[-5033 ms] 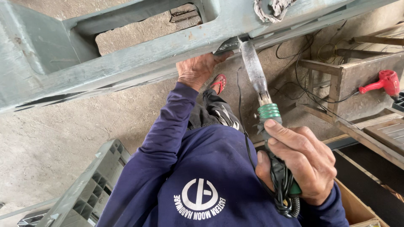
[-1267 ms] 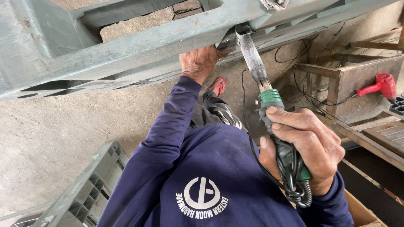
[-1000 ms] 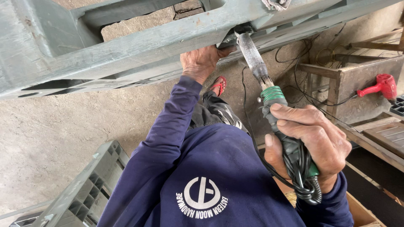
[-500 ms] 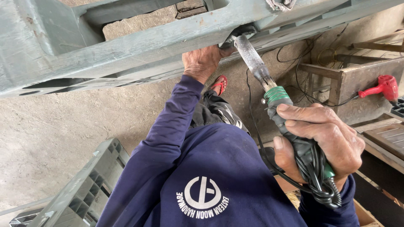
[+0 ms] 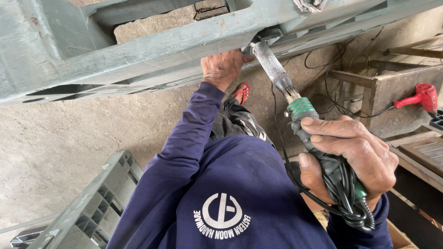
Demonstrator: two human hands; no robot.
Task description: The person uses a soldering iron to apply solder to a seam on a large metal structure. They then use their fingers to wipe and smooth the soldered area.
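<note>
Head view, only camera. The right hand (image 5: 350, 157) is gripping, fist closed, the green handle of a soldering-iron-type heat tool (image 5: 295, 110), with the black cord (image 5: 344, 198) bunched up under the same fingers. The tool's metal barrel is running up and to the left, and its tip is sitting against the underside edge of the grey plastic pallet (image 5: 138, 50), which is spanning the top of the frame on a tilt. The left hand (image 5: 224, 69) is pressing up against the same edge, fingers curled over it, just beside the tip; whether it is pinching anything between fingers and pallet, I cannot tell.

Risks, as judged from this frame:
- The left fingers are lying very near the barrel. If the tool is hot, a small slip along the edge is putting skin on metal.
- The cord is being squeezed inside the grip and looping below the wrist; it is liable to snag on the sleeve and jerk the tip off its spot.
- The work is overhead, so softened plastic, if any, is likely dripping toward the dark blue sleeve (image 5: 184, 152) and the sandalled foot (image 5: 241, 92) below.
- The pallet is looking propped rather than fixed; upward pressure could be shifting it.

Nearby: a second grey pallet (image 5: 92, 207) lower left, a red power tool (image 5: 422, 97) on a wooden bench (image 5: 383, 90) at right.
</note>
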